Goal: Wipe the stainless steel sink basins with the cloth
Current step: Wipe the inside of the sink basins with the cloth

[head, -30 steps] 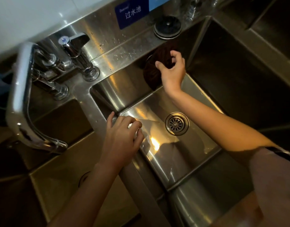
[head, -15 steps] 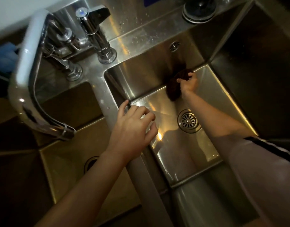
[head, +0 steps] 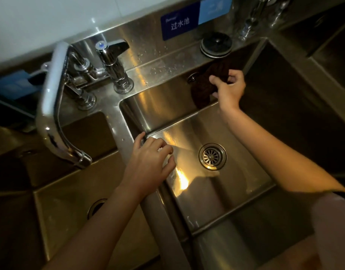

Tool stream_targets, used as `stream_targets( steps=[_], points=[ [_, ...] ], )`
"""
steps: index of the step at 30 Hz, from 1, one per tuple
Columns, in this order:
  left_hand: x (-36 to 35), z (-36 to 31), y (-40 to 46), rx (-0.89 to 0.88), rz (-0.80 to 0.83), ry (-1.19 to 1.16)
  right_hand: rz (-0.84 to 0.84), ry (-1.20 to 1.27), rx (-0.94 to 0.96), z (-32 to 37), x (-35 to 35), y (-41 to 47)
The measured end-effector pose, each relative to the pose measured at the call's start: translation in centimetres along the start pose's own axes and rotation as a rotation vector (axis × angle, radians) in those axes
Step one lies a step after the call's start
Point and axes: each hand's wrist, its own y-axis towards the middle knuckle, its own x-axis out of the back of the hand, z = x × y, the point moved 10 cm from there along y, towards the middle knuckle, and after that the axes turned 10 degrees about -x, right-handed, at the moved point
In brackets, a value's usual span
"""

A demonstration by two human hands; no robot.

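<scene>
- Against the basin's (head: 235, 193) back wall, the right hand (head: 229, 89) gripped a dark cloth (head: 203, 90) beside the overflow (head: 192, 78).
- Left hand (head: 148, 165) rested, loosely curled, on the divider (head: 117, 121); a faucet (head: 52, 106) arched over the left basin (head: 66, 201).

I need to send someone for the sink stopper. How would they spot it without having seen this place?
Find the dark blue sign on the steel backsplash. On the ledge just below and right of it lies the stopper: a flat round black disc with a metal rim, unlike the drain strainer, which sits in the basin floor.
</scene>
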Motion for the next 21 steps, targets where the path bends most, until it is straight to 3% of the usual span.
stream_targets(
  steps=[7, 15, 18, 21],
  points=[
    [0.0, 0.0, 0.0, -0.003, -0.009, 0.005, 0.042, 0.012, -0.131, -3.5, -0.3, 1.3],
    [-0.3, 0.3, 0.0, -0.009, 0.020, 0.028, -0.024, -0.149, -0.332, -14.0, 1.8, 9.5],
    [-0.5, 0.5, 0.0, 0.006, 0.026, 0.041, -0.036, -0.137, -0.448, -13.7, 2.0, 7.6],
    [-0.6, 0.7, 0.0, 0.007, 0.029, 0.045, -0.052, -0.150, -0.428, -13.0, 1.8, 7.2]
  ],
)
